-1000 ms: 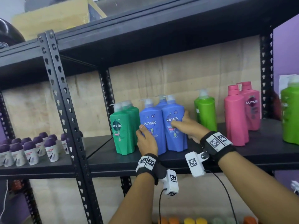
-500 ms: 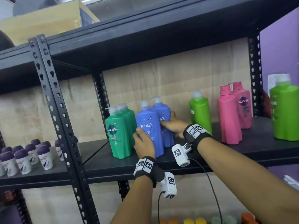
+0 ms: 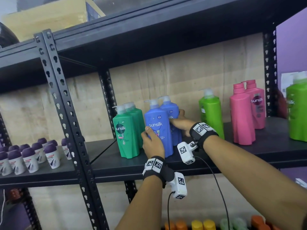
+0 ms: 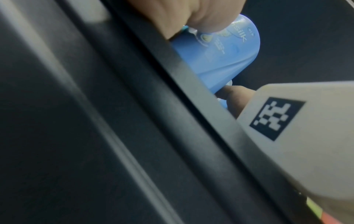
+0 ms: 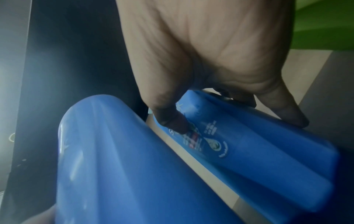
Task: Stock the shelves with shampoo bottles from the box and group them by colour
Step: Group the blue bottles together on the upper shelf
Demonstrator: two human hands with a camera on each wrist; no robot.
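two blue bottles in hand

on the black metal shelf [image 3: 207, 156], the left hand [image 3: 153, 143] grips the front glossy blue "sunsilk" bottle [image 3: 157, 128]; the right hand [image 3: 180, 125] wraps the rear blue bottle [image 3: 171, 113], beside the contoured green bottles [image 3: 127, 131].

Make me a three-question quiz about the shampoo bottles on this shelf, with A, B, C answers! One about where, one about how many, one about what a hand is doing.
1. What stands just left of the blue bottles?
A. pink bottles
B. dark green bottles
C. nothing

2. How many pink bottles are on the shelf?
A. two
B. four
C. none

3. What is the right hand doing?
A. hanging free
B. gripping the rear blue bottle
C. holding a pink bottle

Answers: 1 B, the dark green pair stands beside the blue pair; 2 A, two pink pump bottles stand together; 3 B, its thumb and fingers wrap around that bottle.
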